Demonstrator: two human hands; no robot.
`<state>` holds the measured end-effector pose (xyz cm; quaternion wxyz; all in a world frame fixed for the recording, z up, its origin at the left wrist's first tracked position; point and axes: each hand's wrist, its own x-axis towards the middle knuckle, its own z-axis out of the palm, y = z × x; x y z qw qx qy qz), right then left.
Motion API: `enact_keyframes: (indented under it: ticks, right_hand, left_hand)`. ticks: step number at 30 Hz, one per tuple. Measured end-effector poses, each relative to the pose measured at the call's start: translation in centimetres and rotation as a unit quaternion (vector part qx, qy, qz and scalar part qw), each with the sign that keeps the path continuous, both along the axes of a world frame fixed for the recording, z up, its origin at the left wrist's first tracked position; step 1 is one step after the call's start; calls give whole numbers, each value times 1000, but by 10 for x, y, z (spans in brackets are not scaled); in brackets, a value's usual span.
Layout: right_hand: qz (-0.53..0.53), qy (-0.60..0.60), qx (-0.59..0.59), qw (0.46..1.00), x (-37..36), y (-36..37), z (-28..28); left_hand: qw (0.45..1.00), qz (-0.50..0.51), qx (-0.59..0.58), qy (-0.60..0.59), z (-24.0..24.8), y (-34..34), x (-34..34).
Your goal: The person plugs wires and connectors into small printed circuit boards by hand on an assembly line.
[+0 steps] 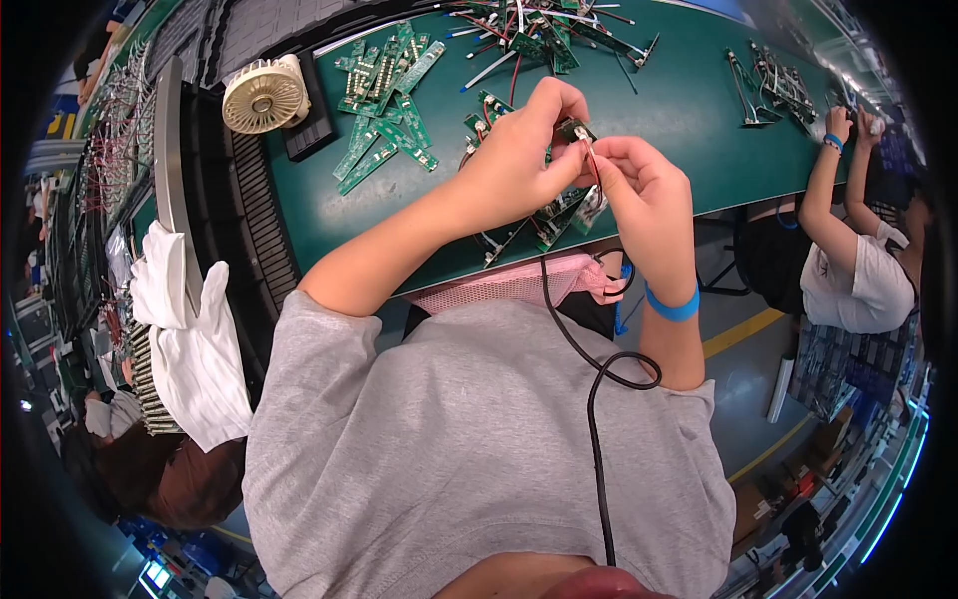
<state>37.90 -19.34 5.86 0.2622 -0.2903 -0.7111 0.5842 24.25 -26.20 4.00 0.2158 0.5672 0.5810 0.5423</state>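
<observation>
Above the near edge of the green table, my left hand (521, 152) grips a small circuit board (573, 130) between thumb and fingers. A white connector with thin red and dark wires (596, 168) meets the board. My right hand (651, 190) pinches at these wires, its fingertips close to the left thumb; the exact grip is partly hidden. Under and beside both hands lie several green circuit boards with wires (561, 218), partly covered by the hands. A blue band (673, 305) circles my right wrist.
Loose green boards (387, 100) lie at the left, beside a small cream fan (263, 98). Wired boards (544, 38) pile up at the back. A black cable (596, 439) hangs over my shirt. White gloves (195, 329) lie left. A co-worker's hands (843, 125) work at the right.
</observation>
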Motion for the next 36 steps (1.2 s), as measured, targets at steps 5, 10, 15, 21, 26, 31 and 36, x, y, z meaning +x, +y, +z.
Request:
enact_keyframes:
  ticks: [5, 10, 15, 21, 26, 31, 36]
  right_hand:
    - [-5, -14, 20, 1000, -1, -2, 5]
    - [-66, -74, 101, 990, 0, 29, 0]
    - [-136, -84, 424, 891, -34, 108, -37]
    - [-125, -237, 543, 796, -95, 153, -88]
    - [-69, -142, 471, 868, -85, 164, -74]
    - [-71, -105, 377, 918, -46, 148, -25]
    - [-113, -132, 322, 931, 5, 122, -22]
  left_hand:
    - [999, -8, 7, -33, -2, 0, -2]
    - [980, -80, -181, 0, 2, 4, -34]
    - [975, -111, -156, 117, 3, -3, -85]
    - [840, 305, -186, 409, -60, 12, -131]
    - [821, 336, -175, 427, -84, 17, -145]
    - [823, 327, -232, 403, -80, 13, -153]
    - [828, 346, -211, 387, -70, 8, -155]
